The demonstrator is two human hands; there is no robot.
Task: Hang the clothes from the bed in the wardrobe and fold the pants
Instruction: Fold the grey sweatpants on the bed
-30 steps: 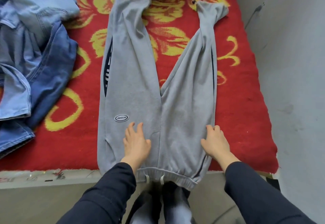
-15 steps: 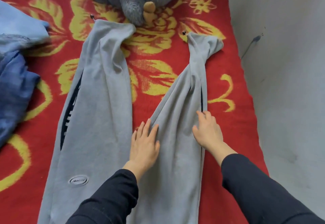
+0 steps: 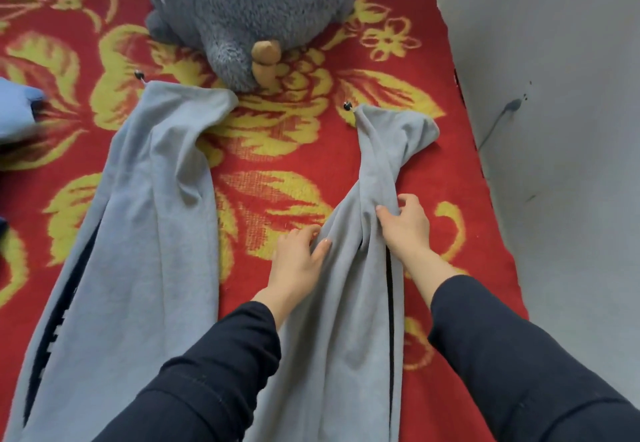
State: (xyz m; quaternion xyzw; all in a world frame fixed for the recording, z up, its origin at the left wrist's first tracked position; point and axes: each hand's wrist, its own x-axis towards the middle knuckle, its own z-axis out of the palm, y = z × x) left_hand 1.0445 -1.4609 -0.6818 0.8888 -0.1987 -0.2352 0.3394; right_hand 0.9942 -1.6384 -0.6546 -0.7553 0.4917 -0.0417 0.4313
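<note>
Grey pants (image 3: 138, 233) lie spread on the bed (image 3: 277, 150), with their cuffs just below the plush toy (image 3: 249, 8). White marks on the black side stripe (image 3: 55, 323) are too blurred to read. On the leg below and right of the toy, the left hand (image 3: 298, 258) pinches the inner edge. The right hand (image 3: 405, 223) grips a bunched fold beside it.

L hand (image 3: 299, 261) & R hand (image 3: 407, 228) both reach fwd, fingers (image 3: 410, 199) curled, pinching the pants (image 3: 138, 233) (dark sleeves (image 3: 207, 372) to wrists).
</note>
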